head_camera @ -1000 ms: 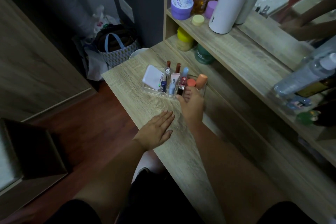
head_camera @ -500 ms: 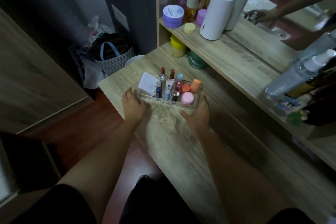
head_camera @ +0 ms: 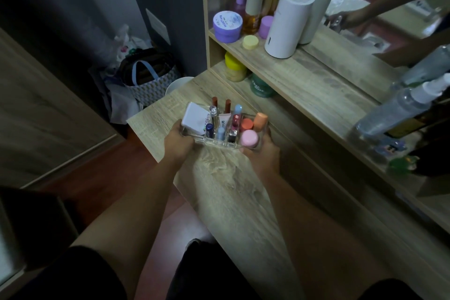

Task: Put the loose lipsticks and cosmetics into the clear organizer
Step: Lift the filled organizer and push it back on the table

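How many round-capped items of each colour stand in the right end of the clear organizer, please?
Right end of the clear organizer:
pink cap: 1
red-orange cap: 1
peach cap: 1
Total: 3

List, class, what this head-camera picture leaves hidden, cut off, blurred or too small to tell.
- Fingertips of the left hand and right hand: tucked around the ends of the clear organizer, so the grip beneath is hidden.
- Whether the organizer rests on the table or is lifted: cannot tell from above.
- Small print on the lipsticks: too small and dim.
- Spray bottle: blurred, cut off by the right edge.
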Motion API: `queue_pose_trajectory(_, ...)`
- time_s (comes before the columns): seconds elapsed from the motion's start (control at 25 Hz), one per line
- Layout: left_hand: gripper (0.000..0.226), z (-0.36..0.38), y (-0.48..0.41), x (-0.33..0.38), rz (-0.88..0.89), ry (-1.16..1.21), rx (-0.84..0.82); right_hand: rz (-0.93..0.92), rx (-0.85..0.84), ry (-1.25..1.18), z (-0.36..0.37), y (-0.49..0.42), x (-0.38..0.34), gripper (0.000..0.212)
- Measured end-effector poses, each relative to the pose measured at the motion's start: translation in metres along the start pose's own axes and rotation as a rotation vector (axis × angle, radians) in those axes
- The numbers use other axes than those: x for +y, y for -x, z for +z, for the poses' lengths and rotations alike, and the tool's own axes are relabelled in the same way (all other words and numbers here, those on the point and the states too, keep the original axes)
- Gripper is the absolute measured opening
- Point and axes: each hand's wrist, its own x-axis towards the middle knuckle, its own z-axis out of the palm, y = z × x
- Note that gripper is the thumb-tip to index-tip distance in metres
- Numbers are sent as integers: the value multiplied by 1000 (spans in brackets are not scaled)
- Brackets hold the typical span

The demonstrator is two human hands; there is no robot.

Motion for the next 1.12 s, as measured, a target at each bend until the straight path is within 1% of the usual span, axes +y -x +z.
queue_pose_trajectory(0.08,62,-2,-8,0,7,-11,-22,5,14,20,3,0,-1,80)
queue_pose_trajectory(0.24,52,-5,-28,2,52,-35,-76,40,104,-25,14,2,-5,69)
queue_pose_trajectory(0.36,48,-9,-45,6,82,-57,-136,108,161,-75,24,2,-12,68)
queue_pose_trajectory(0.48,50,-13,-60,13,100,-43,-197,147,206,-121,35,2,-19,70)
queue_pose_trajectory(0.6,58,-15,-79,21,106,-51,-248,168,248,-148,46,-2,-25,70)
queue_pose_trajectory(0.8,50,-11,-121,31,175,-152,-299,190,348,-173,63,-9,-36,70)
queue_pose_trajectory(0.88,53,-8,-132,37,181,-177,-309,206,374,-168,67,-13,-39,73)
queue_pose_trajectory(1.12,57,-1,-153,52,181,-116,-389,251,390,-98,74,-26,-45,78)
